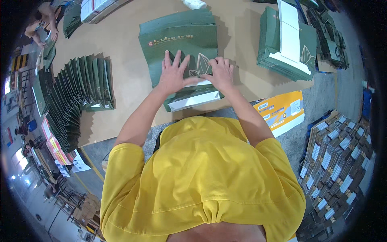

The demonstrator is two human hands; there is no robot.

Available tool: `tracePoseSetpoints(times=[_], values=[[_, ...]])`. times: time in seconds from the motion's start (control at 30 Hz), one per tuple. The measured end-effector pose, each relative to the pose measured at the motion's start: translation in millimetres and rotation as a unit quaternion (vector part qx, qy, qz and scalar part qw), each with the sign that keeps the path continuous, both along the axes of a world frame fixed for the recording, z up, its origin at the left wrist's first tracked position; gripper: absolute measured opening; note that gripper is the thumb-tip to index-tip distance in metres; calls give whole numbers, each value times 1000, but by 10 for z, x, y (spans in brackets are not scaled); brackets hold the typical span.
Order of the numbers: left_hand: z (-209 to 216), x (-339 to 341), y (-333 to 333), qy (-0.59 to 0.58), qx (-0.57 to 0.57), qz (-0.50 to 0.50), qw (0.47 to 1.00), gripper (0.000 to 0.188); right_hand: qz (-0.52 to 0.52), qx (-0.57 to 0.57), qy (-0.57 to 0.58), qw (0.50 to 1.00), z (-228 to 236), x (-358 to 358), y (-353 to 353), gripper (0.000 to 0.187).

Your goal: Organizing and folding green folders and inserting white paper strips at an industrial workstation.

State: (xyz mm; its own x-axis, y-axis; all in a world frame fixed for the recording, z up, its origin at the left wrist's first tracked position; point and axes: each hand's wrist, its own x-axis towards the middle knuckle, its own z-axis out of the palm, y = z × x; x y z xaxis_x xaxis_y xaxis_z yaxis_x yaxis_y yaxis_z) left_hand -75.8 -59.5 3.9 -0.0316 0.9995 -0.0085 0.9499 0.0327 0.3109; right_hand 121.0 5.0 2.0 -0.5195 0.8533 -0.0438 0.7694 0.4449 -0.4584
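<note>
A stack of flat green paper bags with a printed leaf outline lies on the brown tabletop in front of me. My left hand rests flat on the top bag, its fingers spread and pointing away from me. To its right, my right hand has its fingers curled on the bag near the leaf print, thumb reaching left along a fold. Whatever its fingertips pinch is partly hidden. White folded flaps show at the stack's near end, below both hands.
A fanned row of green bags curves along the left. Another bag stack with white flaps sits at the right. A yellow printed sheet lies beyond the near edge. Bundled cardboard is piled lower right. Another person's arm shows far left.
</note>
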Motion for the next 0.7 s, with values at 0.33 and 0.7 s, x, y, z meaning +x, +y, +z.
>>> tracePoseSetpoints(times=[0.33,0.7], values=[[-81,-149,-23,103,-87,-111,985,93,-11,-56,-81,995,90,-144,101,52],[-237,-171,-28,85,-59,-84,991,85,-137,-235,202,941,-49,889,-422,48]])
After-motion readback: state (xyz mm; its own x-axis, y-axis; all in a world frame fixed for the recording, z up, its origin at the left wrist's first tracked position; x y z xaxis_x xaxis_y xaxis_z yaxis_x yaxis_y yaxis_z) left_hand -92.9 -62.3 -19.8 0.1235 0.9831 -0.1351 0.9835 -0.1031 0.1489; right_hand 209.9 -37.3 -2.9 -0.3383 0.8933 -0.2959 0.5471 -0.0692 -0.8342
